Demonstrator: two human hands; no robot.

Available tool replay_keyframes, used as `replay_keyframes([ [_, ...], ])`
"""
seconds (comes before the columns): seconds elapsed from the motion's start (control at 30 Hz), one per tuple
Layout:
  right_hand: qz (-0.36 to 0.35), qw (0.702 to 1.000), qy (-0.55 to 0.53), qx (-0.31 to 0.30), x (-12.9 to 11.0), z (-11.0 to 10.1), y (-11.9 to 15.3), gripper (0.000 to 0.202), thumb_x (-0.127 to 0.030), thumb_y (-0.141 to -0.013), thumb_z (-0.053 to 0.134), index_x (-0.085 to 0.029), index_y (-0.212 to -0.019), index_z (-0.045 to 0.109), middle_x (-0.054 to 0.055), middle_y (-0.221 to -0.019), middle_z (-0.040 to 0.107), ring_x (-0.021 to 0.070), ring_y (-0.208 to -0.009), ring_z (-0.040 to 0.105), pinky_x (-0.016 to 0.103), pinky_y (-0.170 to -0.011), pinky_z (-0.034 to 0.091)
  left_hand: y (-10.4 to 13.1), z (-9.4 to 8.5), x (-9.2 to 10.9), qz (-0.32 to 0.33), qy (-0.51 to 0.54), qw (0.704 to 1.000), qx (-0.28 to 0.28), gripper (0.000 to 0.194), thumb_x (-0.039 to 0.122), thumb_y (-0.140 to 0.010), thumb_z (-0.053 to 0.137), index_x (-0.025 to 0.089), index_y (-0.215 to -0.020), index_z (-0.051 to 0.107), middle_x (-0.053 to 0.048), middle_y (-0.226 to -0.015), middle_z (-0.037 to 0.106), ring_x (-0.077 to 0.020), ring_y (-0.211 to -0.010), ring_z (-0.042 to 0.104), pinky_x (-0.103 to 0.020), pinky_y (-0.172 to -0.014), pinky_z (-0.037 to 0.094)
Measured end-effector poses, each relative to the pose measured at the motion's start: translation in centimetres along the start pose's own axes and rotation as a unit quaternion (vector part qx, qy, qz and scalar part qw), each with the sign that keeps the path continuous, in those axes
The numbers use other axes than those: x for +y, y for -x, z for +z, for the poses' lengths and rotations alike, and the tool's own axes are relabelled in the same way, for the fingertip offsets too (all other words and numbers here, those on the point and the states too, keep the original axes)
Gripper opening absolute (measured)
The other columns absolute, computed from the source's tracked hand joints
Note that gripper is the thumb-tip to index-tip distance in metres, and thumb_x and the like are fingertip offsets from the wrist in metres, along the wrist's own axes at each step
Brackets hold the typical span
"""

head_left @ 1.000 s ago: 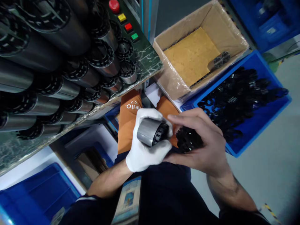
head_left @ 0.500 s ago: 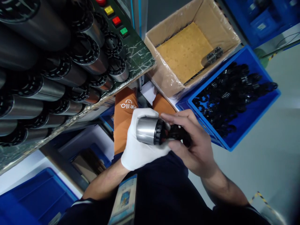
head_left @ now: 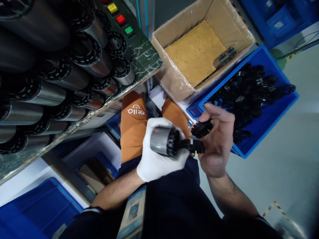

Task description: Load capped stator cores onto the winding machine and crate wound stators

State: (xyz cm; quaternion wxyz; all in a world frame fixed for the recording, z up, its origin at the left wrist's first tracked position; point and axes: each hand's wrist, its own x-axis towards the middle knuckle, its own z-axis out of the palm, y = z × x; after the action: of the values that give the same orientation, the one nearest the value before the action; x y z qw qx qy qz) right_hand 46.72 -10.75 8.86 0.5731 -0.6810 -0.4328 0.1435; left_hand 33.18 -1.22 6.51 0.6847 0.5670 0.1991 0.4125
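Note:
My left hand (head_left: 159,166), in a white glove, is wrapped round a short silver metal cylinder (head_left: 159,141) over my lap. A black notched ring (head_left: 172,142) caps the cylinder's right end. Out past that ring sticks a dark plastic piece (head_left: 191,146); whether it is seated in the ring I cannot tell. My right hand (head_left: 216,142), bare, has its fingers curled round a black toothed plastic part (head_left: 201,128), just right of the cylinder. The palm faces the cylinder, with the thumb below the part.
Many similar metal cylinders (head_left: 56,94) crowd the green bench (head_left: 144,61) at left, near coloured buttons (head_left: 121,19). A plastic-lined carton (head_left: 174,78) holds a yellow-brown sheet and two cylinders. Beside it, a blue crate (head_left: 270,131) contains black plastic parts. Another blue bin (head_left: 37,212) is at lower left.
My right hand has drawn back to the right from the cylinder's end and turned its palm inward, showing a black toothed part in its fingers. My left hand has shifted slightly right with the cylinder.

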Motion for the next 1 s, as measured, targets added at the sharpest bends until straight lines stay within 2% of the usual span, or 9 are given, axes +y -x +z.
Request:
replay_keyframes([
  [0.03, -0.002, 1.000, -0.028, -0.012, 0.3, -0.3, 0.0, 0.077, -0.081, -0.098, 0.075, -0.033, -0.156, 0.066, 0.006, -0.114, 0.056, 0.0266, -0.095, 0.057, 0.046, -0.079, 0.056, 0.0, -0.3, 0.0, -0.006, -0.024, 1.000, 0.009, 0.067, 0.011, -0.075, 0.094, 0.028, -0.126, 0.053, 0.001, -0.100, 0.074, -0.0178, -0.088, 0.075, -0.034, -0.086, 0.061],
  [0.1, -0.022, 0.998, -0.057, -0.034, 0.5, -0.8, -0.1, 0.048, -0.045, -0.096, 0.092, -0.030, -0.138, 0.075, 0.004, -0.107, 0.063, 0.0228, -0.091, 0.061, 0.040, -0.076, 0.054, -0.1, -1.0, 0.1, -0.025, -0.066, 0.997, 0.030, 0.060, 0.015, -0.079, 0.092, 0.027, -0.124, 0.054, -0.001, -0.101, 0.073, -0.0207, -0.093, 0.074, -0.039, -0.091, 0.061],
  [0.2, -0.038, 0.998, -0.030, -0.044, 0.1, -1.1, -0.2, 0.026, -0.011, -0.096, 0.085, -0.025, -0.116, 0.077, 0.001, -0.106, 0.072, 0.0187, -0.093, 0.068, 0.037, -0.080, 0.055, -0.7, -1.6, 0.8, -0.065, -0.029, 0.997, 0.029, 0.065, 0.024, -0.073, 0.102, 0.028, -0.120, 0.056, -0.001, -0.100, 0.073, -0.0205, -0.087, 0.072, -0.038, -0.086, 0.062],
  [0.3, -0.044, 0.998, -0.014, -0.037, -0.8, -0.8, -0.3, 0.024, -0.011, -0.099, 0.081, -0.026, -0.118, 0.080, 0.002, -0.106, 0.079, 0.0194, -0.093, 0.073, 0.037, -0.080, 0.059, -1.4, -1.1, 2.2, -0.143, 0.165, 0.976, 0.024, 0.055, 0.048, -0.085, 0.097, 0.028, -0.121, 0.060, -0.002, -0.097, 0.075, -0.0192, -0.072, 0.069, -0.035, -0.067, 0.060],
  [0.4, -0.073, 0.997, 0.012, -0.036, -1.5, -0.3, -0.5, 0.032, -0.009, -0.099, 0.080, -0.027, -0.125, 0.083, 0.002, -0.105, 0.084, 0.0213, -0.091, 0.076, 0.040, -0.078, 0.063, -2.2, -0.1, 3.8, -0.207, 0.263, 0.938, 0.089, 0.037, 0.058, -0.103, 0.074, 0.026, -0.119, 0.068, -0.007, -0.106, 0.078, -0.0246, -0.083, 0.077, -0.042, -0.075, 0.067],
  [0.5, -0.101, 0.994, 0.033, -0.027, -1.9, 0.2, -0.5, 0.042, -0.003, -0.096, 0.080, -0.029, -0.129, 0.084, 0.003, -0.105, 0.084, 0.0223, -0.087, 0.077, 0.042, -0.073, 0.065, -2.9, 0.5, 4.4, -0.244, 0.207, 0.935, 0.151, 0.048, 0.069, -0.107, 0.067, 0.024, -0.120, 0.072, -0.009, -0.108, 0.078, -0.0336, -0.109, 0.081, -0.047, -0.089, 0.071],
  [0.63, -0.097, 0.992, 0.071, -0.038, -2.1, 0.7, -0.6, 0.048, -0.002, -0.096, 0.082, -0.034, -0.131, 0.086, 0.002, -0.099, 0.083, 0.0235, -0.082, 0.076, 0.044, -0.068, 0.067, -3.4, 0.4, 3.6, -0.235, 0.144, 0.947, 0.167, 0.066, 0.086, -0.100, 0.069, 0.023, -0.118, 0.076, -0.008, -0.101, 0.076, -0.0355, -0.109, 0.081, -0.050, -0.089, 0.072],
  [0.83, -0.105, 0.986, 0.124, -0.040, -1.7, 0.8, -0.8, 0.043, -0.007, -0.100, 0.086, -0.040, -0.127, 0.087, -0.001, -0.090, 0.077, 0.0196, -0.071, 0.071, 0.042, -0.060, 0.063, -3.4, 0.3, 2.4, -0.265, 0.114, 0.939, 0.185, 0.068, 0.092, -0.096, 0.070, 0.026, -0.112, 0.080, -0.007, -0.101, 0.079, -0.0346, -0.111, 0.082, -0.052, -0.094, 0.075],
  [1.0, -0.110, 0.984, 0.138, -0.028, -1.6, 1.3, -0.8, 0.038, -0.008, -0.099, 0.086, -0.037, -0.122, 0.088, 0.000, -0.089, 0.077, 0.0208, -0.072, 0.072, 0.042, -0.060, 0.062, -2.9, 0.1, 1.5, -0.230, 0.045, 0.959, 0.159, 0.055, 0.082, -0.108, 0.061, 0.032, -0.122, 0.077, -0.005, -0.124, 0.081, -0.0347, -0.130, 0.079, -0.055, -0.113, 0.071],
])
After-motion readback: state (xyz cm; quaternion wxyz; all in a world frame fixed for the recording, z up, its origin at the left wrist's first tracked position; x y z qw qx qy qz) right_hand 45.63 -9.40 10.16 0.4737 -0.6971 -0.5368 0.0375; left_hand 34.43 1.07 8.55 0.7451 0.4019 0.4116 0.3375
